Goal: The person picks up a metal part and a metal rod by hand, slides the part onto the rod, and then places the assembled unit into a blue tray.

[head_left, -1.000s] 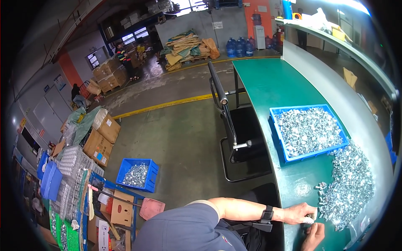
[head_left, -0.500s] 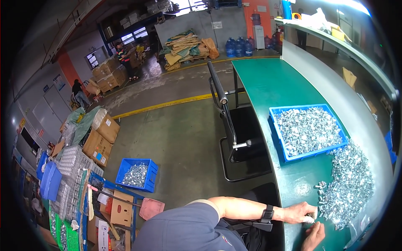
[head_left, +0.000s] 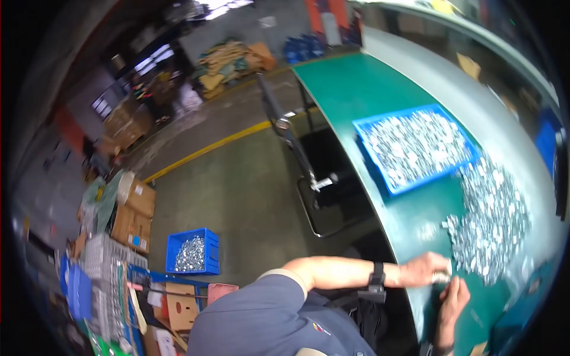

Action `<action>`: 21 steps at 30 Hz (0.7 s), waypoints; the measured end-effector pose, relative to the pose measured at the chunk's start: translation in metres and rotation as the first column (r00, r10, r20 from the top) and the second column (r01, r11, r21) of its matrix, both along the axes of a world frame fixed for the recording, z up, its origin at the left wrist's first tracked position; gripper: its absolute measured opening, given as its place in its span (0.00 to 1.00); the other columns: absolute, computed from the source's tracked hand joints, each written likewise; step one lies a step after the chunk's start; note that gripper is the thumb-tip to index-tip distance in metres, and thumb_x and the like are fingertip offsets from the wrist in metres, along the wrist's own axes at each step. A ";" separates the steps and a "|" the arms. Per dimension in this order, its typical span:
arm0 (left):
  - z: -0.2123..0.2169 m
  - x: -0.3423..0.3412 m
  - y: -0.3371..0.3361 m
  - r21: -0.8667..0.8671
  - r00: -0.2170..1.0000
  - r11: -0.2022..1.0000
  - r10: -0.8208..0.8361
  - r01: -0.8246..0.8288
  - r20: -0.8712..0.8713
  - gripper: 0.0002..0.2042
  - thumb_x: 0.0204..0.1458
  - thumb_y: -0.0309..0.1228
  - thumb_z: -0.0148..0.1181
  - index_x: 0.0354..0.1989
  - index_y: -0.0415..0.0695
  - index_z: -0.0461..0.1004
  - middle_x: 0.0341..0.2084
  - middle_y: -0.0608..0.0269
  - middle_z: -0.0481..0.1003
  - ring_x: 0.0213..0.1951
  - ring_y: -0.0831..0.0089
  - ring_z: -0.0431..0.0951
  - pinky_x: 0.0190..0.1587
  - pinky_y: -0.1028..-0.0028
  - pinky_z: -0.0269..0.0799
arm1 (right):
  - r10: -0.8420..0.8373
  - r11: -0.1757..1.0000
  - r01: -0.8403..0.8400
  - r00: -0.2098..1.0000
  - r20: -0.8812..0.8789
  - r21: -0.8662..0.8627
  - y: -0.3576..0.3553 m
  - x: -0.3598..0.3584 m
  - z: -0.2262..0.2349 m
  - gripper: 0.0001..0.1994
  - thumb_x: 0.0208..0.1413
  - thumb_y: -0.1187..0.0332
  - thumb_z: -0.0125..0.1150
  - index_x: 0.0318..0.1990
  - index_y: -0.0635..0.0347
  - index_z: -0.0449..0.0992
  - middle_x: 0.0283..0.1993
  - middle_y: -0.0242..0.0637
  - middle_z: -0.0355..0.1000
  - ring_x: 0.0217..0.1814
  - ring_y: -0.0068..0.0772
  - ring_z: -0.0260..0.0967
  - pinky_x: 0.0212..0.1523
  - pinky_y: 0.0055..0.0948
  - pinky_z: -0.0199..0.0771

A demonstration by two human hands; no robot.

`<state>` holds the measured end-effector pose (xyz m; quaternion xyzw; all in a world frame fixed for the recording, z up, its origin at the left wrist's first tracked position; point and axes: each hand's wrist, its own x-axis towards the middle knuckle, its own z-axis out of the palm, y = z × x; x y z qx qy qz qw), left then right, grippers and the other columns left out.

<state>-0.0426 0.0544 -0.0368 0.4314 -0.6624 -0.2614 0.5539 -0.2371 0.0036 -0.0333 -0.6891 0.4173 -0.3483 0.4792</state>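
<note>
My left hand (head_left: pixel 423 268), with a black watch on the wrist, rests at the near edge of a loose pile of small silvery metal parts (head_left: pixel 494 218) on the green table (head_left: pixel 368 89). Its fingers pinch a small metal part (head_left: pixel 441 276). My right hand (head_left: pixel 453 298) comes up from below, and its fingertips meet the same part. The picture is blurred, so the exact grip is hard to read.
A blue tray (head_left: pixel 457 168) full of the same parts lies on the table beyond the pile. A black chair (head_left: pixel 309 172) stands beside the table. On the floor to the left are a blue bin of parts (head_left: pixel 192 252), cardboard boxes (head_left: pixel 133 210) and stacked crates (head_left: pixel 101 279).
Both hands stay together at the near edge of the pile. The view has shifted a little and turned blurry.
</note>
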 end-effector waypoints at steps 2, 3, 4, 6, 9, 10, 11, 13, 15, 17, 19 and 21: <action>0.004 0.009 0.003 -0.040 0.998 0.997 0.060 -0.059 0.026 0.10 0.55 0.34 0.64 0.37 0.40 0.76 0.29 0.53 0.76 0.34 0.54 0.78 0.37 0.64 0.73 | 0.025 0.999 -0.026 0.999 0.029 0.039 0.000 0.012 0.005 0.19 0.69 0.61 0.53 0.24 0.61 0.68 0.20 0.27 0.63 0.18 0.16 0.57 0.19 0.20 0.56; -0.001 0.012 0.003 -0.008 0.997 0.997 0.075 -0.074 0.017 0.10 0.55 0.33 0.64 0.37 0.39 0.76 0.30 0.52 0.77 0.34 0.53 0.78 0.37 0.63 0.73 | 0.060 0.996 -0.065 0.996 0.067 0.064 -0.003 0.015 0.001 0.18 0.69 0.61 0.53 0.26 0.61 0.69 0.21 0.27 0.64 0.19 0.16 0.58 0.20 0.20 0.57; -0.002 0.013 0.002 -0.002 0.997 0.997 0.083 -0.083 -0.002 0.10 0.56 0.33 0.64 0.37 0.39 0.76 0.31 0.52 0.78 0.33 0.56 0.79 0.36 0.65 0.74 | 0.056 0.996 -0.060 0.997 0.053 0.070 -0.004 0.018 0.001 0.17 0.69 0.62 0.53 0.28 0.61 0.70 0.22 0.26 0.64 0.22 0.15 0.59 0.23 0.20 0.58; 0.003 0.013 0.003 0.147 0.992 0.989 0.043 -0.025 -0.119 0.10 0.57 0.33 0.64 0.37 0.38 0.76 0.31 0.54 0.79 0.33 0.62 0.80 0.36 0.67 0.74 | 0.064 0.998 -0.062 0.995 0.079 -0.028 -0.004 0.021 0.003 0.15 0.69 0.64 0.52 0.30 0.61 0.71 0.23 0.26 0.64 0.25 0.15 0.59 0.26 0.19 0.58; 0.010 0.005 0.005 0.102 0.994 0.995 0.008 0.003 -0.112 0.09 0.55 0.30 0.65 0.37 0.37 0.76 0.27 0.56 0.78 0.32 0.66 0.80 0.35 0.69 0.74 | 0.012 0.995 -0.006 0.998 0.065 -0.104 -0.003 0.010 -0.002 0.14 0.69 0.65 0.52 0.31 0.62 0.71 0.24 0.25 0.64 0.27 0.16 0.59 0.28 0.19 0.58; 0.012 0.000 0.005 0.097 0.993 0.994 -0.030 0.041 -0.115 0.09 0.55 0.30 0.66 0.37 0.37 0.75 0.27 0.56 0.77 0.31 0.66 0.79 0.34 0.69 0.73 | -0.019 0.994 0.024 0.998 0.052 -0.110 -0.001 0.003 0.001 0.13 0.69 0.66 0.52 0.30 0.62 0.70 0.25 0.26 0.64 0.26 0.17 0.58 0.28 0.20 0.57; 0.012 -0.004 0.004 0.111 0.992 0.991 -0.055 0.068 -0.110 0.09 0.54 0.30 0.67 0.36 0.37 0.75 0.26 0.56 0.77 0.30 0.66 0.79 0.33 0.68 0.73 | -0.025 0.989 0.033 0.998 0.059 -0.141 -0.002 -0.005 -0.006 0.14 0.70 0.65 0.51 0.30 0.60 0.70 0.24 0.24 0.63 0.26 0.15 0.57 0.27 0.19 0.56; 0.002 -0.009 0.001 0.138 0.992 0.987 -0.074 0.088 -0.103 0.11 0.53 0.30 0.68 0.35 0.37 0.74 0.24 0.55 0.75 0.28 0.63 0.78 0.32 0.65 0.71 | -0.005 0.983 0.020 0.997 0.081 -0.181 -0.004 -0.008 -0.011 0.14 0.70 0.64 0.51 0.30 0.58 0.69 0.24 0.23 0.62 0.25 0.13 0.55 0.25 0.18 0.54; -0.004 -0.007 0.003 0.008 1.000 1.000 -0.002 0.002 -0.014 0.10 0.52 0.30 0.68 0.34 0.39 0.73 0.24 0.54 0.75 0.30 0.56 0.77 0.33 0.62 0.71 | 0.025 0.999 -0.023 0.997 0.067 -0.034 -0.002 -0.004 -0.008 0.17 0.71 0.62 0.50 0.27 0.57 0.67 0.22 0.23 0.60 0.23 0.13 0.54 0.23 0.18 0.52; -0.004 -0.006 0.005 -0.057 0.998 0.997 0.054 -0.052 0.033 0.09 0.52 0.30 0.67 0.34 0.39 0.73 0.25 0.54 0.75 0.30 0.54 0.77 0.33 0.61 0.72 | 0.045 0.998 -0.042 0.996 0.075 -0.052 -0.003 -0.001 -0.009 0.18 0.71 0.62 0.50 0.26 0.58 0.67 0.21 0.24 0.59 0.21 0.13 0.54 0.22 0.19 0.51; -0.003 -0.005 0.006 -0.090 0.995 0.994 0.062 -0.055 0.074 0.09 0.52 0.30 0.67 0.33 0.40 0.73 0.25 0.54 0.75 0.31 0.53 0.77 0.34 0.60 0.72 | 0.059 0.996 -0.053 0.995 0.080 -0.072 -0.003 0.001 -0.009 0.19 0.71 0.62 0.50 0.26 0.60 0.66 0.20 0.25 0.58 0.20 0.14 0.53 0.21 0.19 0.50; -0.005 -0.004 0.006 -0.086 0.994 0.994 0.078 -0.072 0.073 0.09 0.52 0.30 0.67 0.33 0.40 0.73 0.25 0.54 0.75 0.32 0.53 0.77 0.34 0.60 0.72 | 0.047 0.998 -0.044 0.996 0.078 -0.033 -0.003 0.003 -0.010 0.20 0.71 0.61 0.50 0.25 0.59 0.65 0.20 0.25 0.59 0.20 0.14 0.54 0.20 0.19 0.51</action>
